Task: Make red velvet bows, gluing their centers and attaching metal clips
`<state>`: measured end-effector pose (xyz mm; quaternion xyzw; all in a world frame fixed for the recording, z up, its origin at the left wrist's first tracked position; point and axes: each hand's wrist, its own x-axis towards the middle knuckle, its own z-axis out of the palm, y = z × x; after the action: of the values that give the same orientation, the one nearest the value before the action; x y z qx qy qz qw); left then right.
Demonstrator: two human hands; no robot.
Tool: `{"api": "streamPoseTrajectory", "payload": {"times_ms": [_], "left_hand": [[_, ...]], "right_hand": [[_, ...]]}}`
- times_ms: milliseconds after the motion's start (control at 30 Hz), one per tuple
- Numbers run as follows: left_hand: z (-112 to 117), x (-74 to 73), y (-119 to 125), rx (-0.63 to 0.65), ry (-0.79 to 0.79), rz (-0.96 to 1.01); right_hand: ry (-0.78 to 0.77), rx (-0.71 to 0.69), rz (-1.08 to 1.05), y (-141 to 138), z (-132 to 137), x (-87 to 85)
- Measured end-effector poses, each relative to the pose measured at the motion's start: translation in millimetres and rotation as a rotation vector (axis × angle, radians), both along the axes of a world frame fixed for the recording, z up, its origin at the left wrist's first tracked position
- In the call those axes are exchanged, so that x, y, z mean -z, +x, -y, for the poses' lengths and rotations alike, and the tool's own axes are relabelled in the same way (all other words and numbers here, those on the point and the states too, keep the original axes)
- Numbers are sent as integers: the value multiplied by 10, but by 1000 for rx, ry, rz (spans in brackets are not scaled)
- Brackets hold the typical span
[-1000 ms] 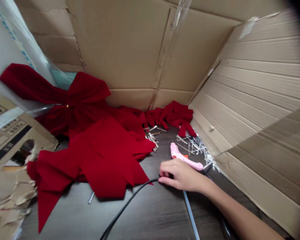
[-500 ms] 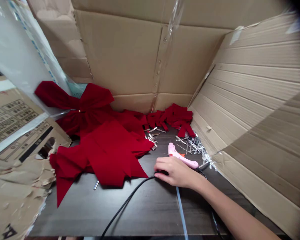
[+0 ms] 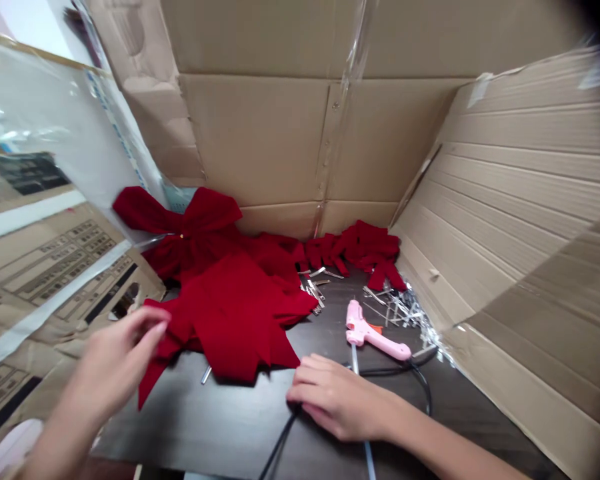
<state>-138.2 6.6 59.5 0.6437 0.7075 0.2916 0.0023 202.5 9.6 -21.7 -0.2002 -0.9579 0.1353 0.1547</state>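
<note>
No wording can be read. Rows of small print are seen in boxed panels on the cardboard flap [image 3: 65, 257] (too small to be made out), and blue marks are carried along the edge of the plastic sheet [image 3: 114, 127].

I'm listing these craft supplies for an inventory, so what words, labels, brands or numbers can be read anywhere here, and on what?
No word, brand or number can be read clearly.
Printed grid on the cardboard flap at left: too small and blurred to read.
Blue marks along the white sheet: too blurred to read.
Pink hot glue gun: no lettering shows.
</note>
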Motion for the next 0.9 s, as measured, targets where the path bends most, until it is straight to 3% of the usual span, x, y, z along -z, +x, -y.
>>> {"api": "streamPoseTrajectory", "payload": {"times_ms": [100,167,233,300,433,667,800,900], "left_hand": [[-862,-278,90,-98,207,-137],[-1366,-379,121,-181,284,-262],[-1711,-391,112,-176,263,-290],[-1892,-338,70,-189,235,-293],[-1995,-223,-44,-213,217,-283],[-2067,-178,-81,-253,177,-254],[-1945,-228,-7,-324,323,-236],[-1774,-368,44,-347,461,-204]], "right_hand": [[-10,-31,-19,3,20,53],[-11,-46,-33,15,16,64],[1,-49,-43,26,2,60],[25,-31,-39,33,-18,52],[68,-10,4,37,-58,44],[92,1,1,44,-84,59],[96,11,6,52,-91,56],[93,14,14,51,-96,50]]}}
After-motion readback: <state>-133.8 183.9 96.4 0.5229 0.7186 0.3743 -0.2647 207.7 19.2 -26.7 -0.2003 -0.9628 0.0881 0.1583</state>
